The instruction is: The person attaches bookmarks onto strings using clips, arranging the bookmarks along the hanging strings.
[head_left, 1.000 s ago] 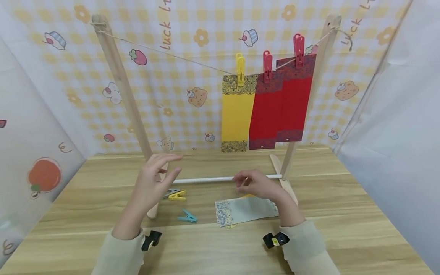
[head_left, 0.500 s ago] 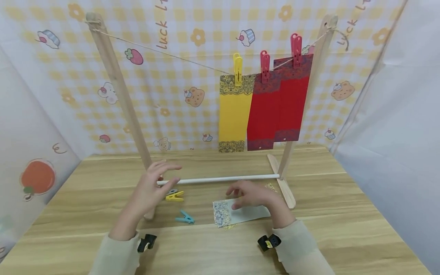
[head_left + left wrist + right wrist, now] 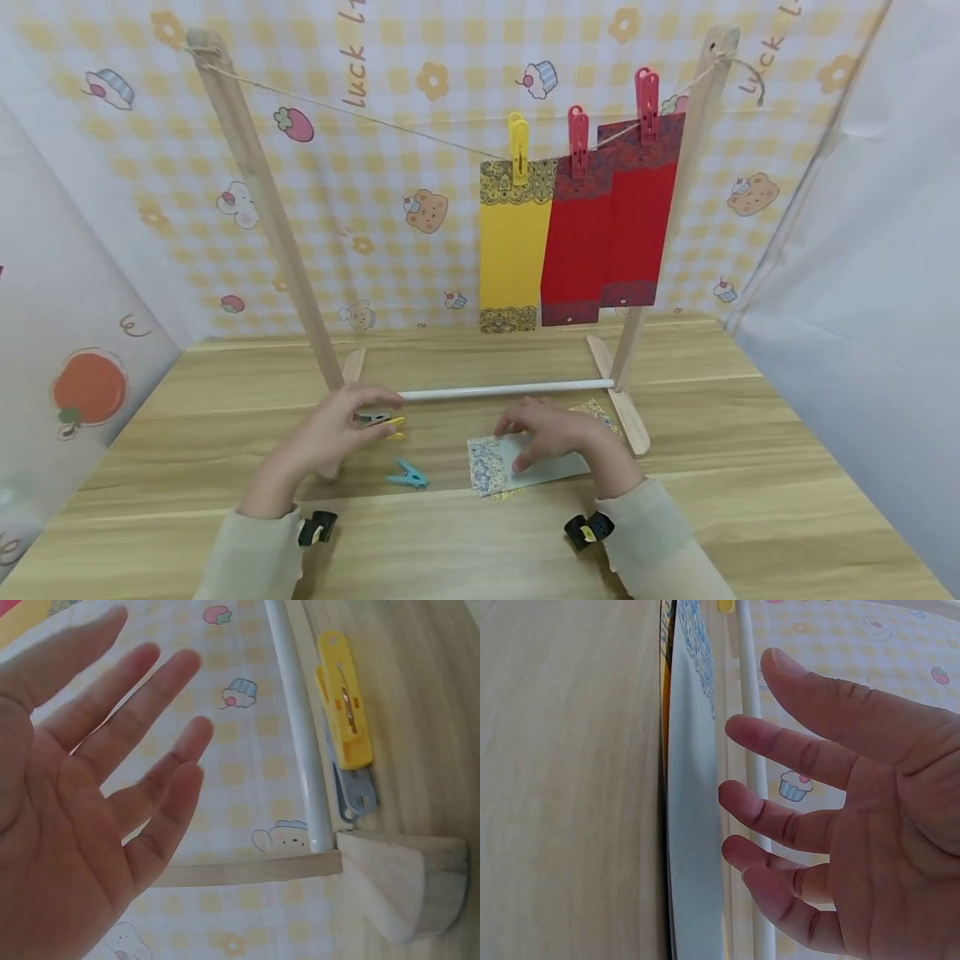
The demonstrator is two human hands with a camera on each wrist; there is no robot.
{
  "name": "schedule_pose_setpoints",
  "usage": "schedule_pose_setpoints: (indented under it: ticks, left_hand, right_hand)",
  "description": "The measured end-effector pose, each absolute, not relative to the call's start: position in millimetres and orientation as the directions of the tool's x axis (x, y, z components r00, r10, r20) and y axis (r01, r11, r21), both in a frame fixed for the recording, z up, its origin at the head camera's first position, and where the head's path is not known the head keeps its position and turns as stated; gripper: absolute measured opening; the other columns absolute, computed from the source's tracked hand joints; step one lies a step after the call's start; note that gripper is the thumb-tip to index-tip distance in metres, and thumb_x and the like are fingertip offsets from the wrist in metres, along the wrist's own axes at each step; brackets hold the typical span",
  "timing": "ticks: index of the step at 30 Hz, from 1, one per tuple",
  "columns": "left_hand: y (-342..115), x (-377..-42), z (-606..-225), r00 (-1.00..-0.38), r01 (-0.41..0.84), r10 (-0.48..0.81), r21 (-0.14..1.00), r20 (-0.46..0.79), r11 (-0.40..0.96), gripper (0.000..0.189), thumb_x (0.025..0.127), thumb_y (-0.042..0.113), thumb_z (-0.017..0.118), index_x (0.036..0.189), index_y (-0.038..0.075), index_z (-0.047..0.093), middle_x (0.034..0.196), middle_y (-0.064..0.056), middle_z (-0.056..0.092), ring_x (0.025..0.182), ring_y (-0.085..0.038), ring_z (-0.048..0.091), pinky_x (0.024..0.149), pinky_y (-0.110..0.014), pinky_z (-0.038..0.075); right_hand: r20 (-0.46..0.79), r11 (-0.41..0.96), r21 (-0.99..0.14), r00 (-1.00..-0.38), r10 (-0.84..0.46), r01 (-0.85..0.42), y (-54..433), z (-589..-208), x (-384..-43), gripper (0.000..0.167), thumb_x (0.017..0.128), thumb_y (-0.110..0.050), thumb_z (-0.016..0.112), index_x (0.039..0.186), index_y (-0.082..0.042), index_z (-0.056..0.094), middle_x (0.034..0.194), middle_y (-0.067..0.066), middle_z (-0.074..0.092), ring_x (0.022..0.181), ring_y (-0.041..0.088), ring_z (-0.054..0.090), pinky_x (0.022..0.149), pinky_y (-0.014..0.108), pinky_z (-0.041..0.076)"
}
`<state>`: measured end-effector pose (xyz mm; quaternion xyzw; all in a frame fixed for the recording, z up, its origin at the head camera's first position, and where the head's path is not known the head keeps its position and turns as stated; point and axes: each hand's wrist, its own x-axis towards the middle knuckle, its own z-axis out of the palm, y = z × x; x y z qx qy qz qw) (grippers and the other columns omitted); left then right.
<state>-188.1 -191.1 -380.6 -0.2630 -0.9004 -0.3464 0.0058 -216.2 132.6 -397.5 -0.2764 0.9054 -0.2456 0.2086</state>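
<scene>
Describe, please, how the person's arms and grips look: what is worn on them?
The left sleeve and right sleeve are long, plain and pale beige. At each wrist sits a small, mainly black device. The left grip and right grip are bare, with no glove or ring in sight.

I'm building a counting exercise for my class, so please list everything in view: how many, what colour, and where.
Table: one, tan, foreground
Check cloth: one, yellow-white, behind
Side cloths: two, pale, either side
Posts: two, wooden, on table
Feet: two, wooden, beneath posts
Rod: one, white, between posts
String: one, beige, between post tops
Hung cards: three (two red, one yellow), on string
Hung pegs: three (two red, one yellow), holding them
Loose pegs: three (yellow, grey, blue), table left
Pale card: one, bluish, table centre
Underlying cards: count unclear, yellowish, beneath pale card
Sleeves: two, cream, foreground
Wrist devices: two, black, by cuffs
Left hand: one, near loose pegs
Right hand: one, over pale card
</scene>
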Motion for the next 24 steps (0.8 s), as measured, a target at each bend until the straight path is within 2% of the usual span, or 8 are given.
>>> schedule_pose_setpoints:
  ticks: [3,9,12,15,19,24]
  left_hand:
    - [-194,-188,-383,-0.847,0.472,0.514,0.63,0.132,0.616,0.031,0.09,0.012,0.071,0.119,0.003,0.067,0.121,-0.013,0.069,0.116,-0.038,0.06,0.09,-0.057,0.054]
    - [-194,-188,-386,-0.826,0.436,0.563,0.641,0.007,0.632,0.034,0.09,0.016,0.072,0.122,0.003,0.066,0.118,-0.011,0.071,0.104,-0.028,0.061,0.089,-0.045,0.055]
    - [-193,-188,-385,-0.823,0.405,0.566,0.65,-0.047,0.643,0.04,0.088,0.019,0.075,0.122,0.002,0.065,0.119,-0.011,0.071,0.107,-0.029,0.061,0.092,-0.048,0.053]
    - [-192,-187,-384,-0.811,0.384,0.578,0.662,-0.092,0.644,0.046,0.087,0.024,0.077,0.123,-0.001,0.064,0.122,-0.014,0.07,0.113,-0.035,0.061,0.096,-0.054,0.052]
    - [-191,-185,-386,-0.79,0.366,0.599,0.681,-0.133,0.634,0.048,0.087,0.021,0.077,0.124,-0.004,0.062,0.123,-0.016,0.068,0.119,-0.04,0.06,0.101,-0.056,0.049]
    - [-186,-181,-390,-0.803,0.329,0.571,0.672,-0.172,0.664,0.045,0.081,0.018,0.082,0.119,0.001,0.065,0.118,-0.009,0.069,0.114,-0.032,0.06,0.101,-0.053,0.049]
  right_hand:
    - [-0.264,0.748,-0.54,-0.766,-0.586,-0.386,130,-398,-214,0.044,0.075,-0.016,0.086,0.115,-0.019,0.068,0.119,0.005,0.058,0.116,0.024,0.05,0.097,0.046,0.044]
    - [-0.307,0.776,-0.514,-0.766,-0.566,-0.367,128,-398,-212,0.05,0.073,-0.017,0.088,0.117,-0.021,0.066,0.117,0.003,0.052,0.111,0.022,0.043,0.093,0.044,0.043]
    - [-0.315,0.781,-0.503,-0.763,-0.565,-0.37,127,-395,-212,0.053,0.072,-0.016,0.089,0.118,-0.021,0.064,0.116,0.003,0.05,0.11,0.022,0.041,0.092,0.044,0.043]
    - [-0.327,0.789,-0.492,-0.762,-0.559,-0.368,126,-394,-211,0.057,0.07,-0.014,0.09,0.119,-0.022,0.062,0.116,0.003,0.048,0.11,0.023,0.039,0.092,0.043,0.043]
    - [-0.347,0.813,-0.461,-0.772,-0.533,-0.355,124,-394,-207,0.062,0.067,-0.012,0.091,0.118,-0.025,0.058,0.117,0.003,0.043,0.111,0.024,0.035,0.09,0.043,0.043]
    - [-0.364,0.839,-0.426,-0.785,-0.501,-0.338,123,-395,-203,0.065,0.065,-0.006,0.091,0.115,-0.027,0.055,0.118,0.004,0.041,0.111,0.024,0.035,0.083,0.041,0.046]
